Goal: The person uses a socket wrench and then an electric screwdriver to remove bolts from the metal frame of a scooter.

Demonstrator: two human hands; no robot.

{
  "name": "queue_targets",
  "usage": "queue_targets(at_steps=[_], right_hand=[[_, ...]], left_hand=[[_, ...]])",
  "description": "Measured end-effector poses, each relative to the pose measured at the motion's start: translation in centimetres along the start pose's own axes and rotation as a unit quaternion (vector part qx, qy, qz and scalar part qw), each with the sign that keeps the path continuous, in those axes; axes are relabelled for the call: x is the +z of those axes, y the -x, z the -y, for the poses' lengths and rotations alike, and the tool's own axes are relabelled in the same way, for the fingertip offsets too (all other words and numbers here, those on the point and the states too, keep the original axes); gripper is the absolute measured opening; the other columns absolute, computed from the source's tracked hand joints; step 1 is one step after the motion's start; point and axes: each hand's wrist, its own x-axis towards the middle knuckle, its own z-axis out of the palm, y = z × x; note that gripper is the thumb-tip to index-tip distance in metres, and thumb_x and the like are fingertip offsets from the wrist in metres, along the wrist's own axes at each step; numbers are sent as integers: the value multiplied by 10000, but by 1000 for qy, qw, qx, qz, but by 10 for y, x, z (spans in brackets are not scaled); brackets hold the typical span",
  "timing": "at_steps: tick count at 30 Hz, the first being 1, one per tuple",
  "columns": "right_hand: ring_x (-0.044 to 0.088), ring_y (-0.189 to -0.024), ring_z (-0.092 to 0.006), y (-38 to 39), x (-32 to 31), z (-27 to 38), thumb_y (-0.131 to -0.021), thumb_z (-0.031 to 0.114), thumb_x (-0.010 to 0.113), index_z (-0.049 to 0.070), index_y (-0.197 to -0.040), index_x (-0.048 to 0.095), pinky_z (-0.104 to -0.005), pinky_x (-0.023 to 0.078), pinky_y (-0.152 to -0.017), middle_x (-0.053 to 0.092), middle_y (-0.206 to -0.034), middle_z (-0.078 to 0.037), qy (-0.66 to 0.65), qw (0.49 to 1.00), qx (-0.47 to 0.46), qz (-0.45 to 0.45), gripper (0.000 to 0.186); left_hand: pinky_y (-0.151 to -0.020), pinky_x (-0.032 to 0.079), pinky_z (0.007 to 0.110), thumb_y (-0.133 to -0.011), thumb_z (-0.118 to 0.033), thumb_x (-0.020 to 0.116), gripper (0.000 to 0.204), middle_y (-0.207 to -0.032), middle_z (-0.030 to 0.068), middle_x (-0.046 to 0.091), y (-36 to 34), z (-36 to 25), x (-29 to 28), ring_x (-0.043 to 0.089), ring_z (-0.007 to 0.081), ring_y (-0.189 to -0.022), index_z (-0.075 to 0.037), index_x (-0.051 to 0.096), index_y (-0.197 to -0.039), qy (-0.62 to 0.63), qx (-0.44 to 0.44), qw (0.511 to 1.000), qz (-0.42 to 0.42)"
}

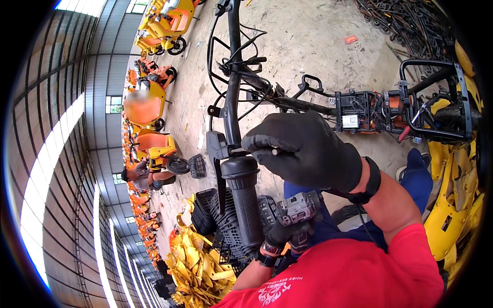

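My right hand, in a black glove, pinches a small metal pin-like tool against the clamp beside the black rubber grip of a bicycle handlebar. Lower down, my left hand, also gloved and with a watch at the wrist, grips a grey cordless driver just right of the grip. A black brake lever mount sits left of the clamp. The tool's tip is hidden by my fingers.
The stripped black bicycle frame with orange parts lies across the concrete floor. Yellow plastic fenders and black baskets are piled below. Another person crouches at left among orange and yellow bikes. Black metal parts heap at top right.
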Motion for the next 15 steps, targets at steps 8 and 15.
queue_targets(at_steps=[8,15], right_hand=[[658,-701,-307,-4,0,2,-798,35,699,39,-1031,660,-385,521,-609,666,-843,-123,84,994,-73,-15,237],[652,-698,-343,-6,4,9,-786,17,678,22,-998,610,-419,501,-578,639,-798,-136,66,996,-60,-7,222]], left_hand=[[-727,556,288,-875,-13,700,569,-1179,140,658,1,8,-11,663,169,-850,-48,472,-1394,7,0,1000,4],[-714,557,280,-879,-21,703,558,-1193,135,662,1,1,-4,666,158,-838,-38,478,-1389,-4,-2,1000,-6]])
